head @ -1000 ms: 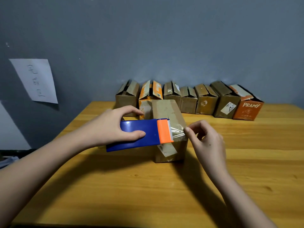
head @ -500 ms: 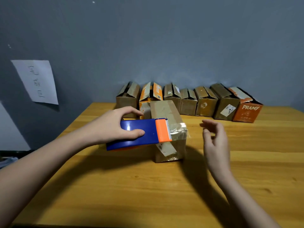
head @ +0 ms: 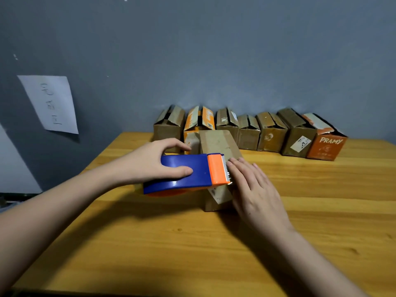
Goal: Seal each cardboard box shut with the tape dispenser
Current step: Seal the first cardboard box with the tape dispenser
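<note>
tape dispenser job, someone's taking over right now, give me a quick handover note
Left hand grips the blue and orange tape dispenser, held against the near box mid-table.
Right hand lies flat, fingers straight, pressing on that box's top beside the cutter.
Done: the near box's flaps are down; tape reaches its front face.
Left: cut the tape here, then seal the seven boxes along the wall, whose flaps stand open.
</note>
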